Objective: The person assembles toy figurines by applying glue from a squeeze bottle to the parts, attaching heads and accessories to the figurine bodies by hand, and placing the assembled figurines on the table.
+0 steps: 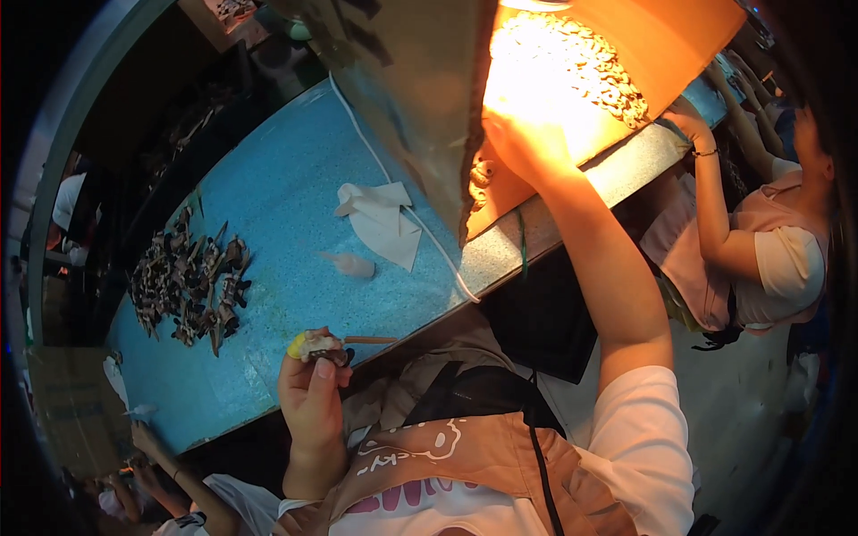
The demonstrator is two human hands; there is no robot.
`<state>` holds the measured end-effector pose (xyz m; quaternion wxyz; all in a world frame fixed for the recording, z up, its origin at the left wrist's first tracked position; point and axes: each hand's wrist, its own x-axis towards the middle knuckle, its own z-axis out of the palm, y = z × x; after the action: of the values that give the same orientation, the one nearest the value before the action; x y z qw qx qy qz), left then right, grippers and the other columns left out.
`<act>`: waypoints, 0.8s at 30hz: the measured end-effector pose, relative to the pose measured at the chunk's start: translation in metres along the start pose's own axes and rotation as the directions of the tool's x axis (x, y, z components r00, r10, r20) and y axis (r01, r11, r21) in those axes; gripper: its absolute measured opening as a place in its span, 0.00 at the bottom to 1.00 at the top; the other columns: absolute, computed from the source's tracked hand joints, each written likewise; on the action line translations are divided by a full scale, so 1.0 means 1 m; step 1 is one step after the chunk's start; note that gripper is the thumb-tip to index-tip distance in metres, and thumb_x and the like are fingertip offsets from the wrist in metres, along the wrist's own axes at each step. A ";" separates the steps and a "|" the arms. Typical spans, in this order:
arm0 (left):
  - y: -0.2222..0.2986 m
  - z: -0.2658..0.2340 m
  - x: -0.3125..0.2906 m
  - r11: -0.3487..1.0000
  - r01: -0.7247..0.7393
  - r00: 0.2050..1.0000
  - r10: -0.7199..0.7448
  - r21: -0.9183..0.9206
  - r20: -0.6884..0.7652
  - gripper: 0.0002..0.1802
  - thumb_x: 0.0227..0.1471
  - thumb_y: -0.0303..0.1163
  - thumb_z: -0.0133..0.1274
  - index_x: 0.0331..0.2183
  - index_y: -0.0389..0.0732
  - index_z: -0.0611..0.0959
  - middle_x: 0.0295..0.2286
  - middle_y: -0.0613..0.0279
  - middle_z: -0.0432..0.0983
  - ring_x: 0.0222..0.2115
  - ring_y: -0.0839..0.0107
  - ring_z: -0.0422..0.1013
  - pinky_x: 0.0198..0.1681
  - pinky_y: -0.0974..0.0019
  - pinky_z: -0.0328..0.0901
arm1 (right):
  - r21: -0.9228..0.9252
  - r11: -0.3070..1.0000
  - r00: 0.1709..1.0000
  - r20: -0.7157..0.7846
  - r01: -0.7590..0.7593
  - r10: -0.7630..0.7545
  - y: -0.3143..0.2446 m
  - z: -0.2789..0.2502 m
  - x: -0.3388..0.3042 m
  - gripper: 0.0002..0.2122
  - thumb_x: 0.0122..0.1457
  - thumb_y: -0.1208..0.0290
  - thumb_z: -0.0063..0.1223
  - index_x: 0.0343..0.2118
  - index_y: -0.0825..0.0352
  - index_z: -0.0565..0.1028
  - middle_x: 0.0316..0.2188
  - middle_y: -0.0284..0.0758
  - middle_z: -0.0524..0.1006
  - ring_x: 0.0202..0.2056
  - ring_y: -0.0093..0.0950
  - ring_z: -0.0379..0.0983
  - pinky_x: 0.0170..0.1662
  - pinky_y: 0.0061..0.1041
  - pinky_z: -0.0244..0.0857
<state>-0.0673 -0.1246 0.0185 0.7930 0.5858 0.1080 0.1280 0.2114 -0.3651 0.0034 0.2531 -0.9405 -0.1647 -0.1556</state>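
My left hand is raised at the table's near edge, closed around a small dark-and-pale piece. Something yellow covers the end of one of its fingers, and a thin wooden stick sticks out to the right beside the piece. My right hand reaches forward into a brightly lit cardboard box. Glare washes out its fingers, so their grip is hidden. Many small rounded pieces lie in the box under the lamp, and a few more rounded pieces lie by its left wall.
On the blue table lie a pile of small dark pieces, a white cloth and a small pale bottle. A white cord crosses the surface. Another person works at the right; a person's arm shows at lower left.
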 end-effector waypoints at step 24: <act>0.000 0.005 0.008 0.961 -0.119 0.935 0.023 0.252 0.355 0.16 0.47 0.24 0.52 0.41 0.33 0.75 0.33 0.59 0.68 0.35 0.72 0.66 0.40 0.72 0.60 | 0.791 0.611 0.984 0.084 0.030 -0.157 -0.145 -0.028 -0.154 0.08 0.51 0.83 0.50 0.35 0.75 0.71 0.33 0.41 0.73 0.30 0.29 0.72 0.35 0.23 0.67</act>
<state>-0.0578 -0.1262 0.0193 0.7074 0.7049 -0.0391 0.0351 0.0113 -0.2967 0.0299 0.6180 -0.7334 -0.2829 -0.0124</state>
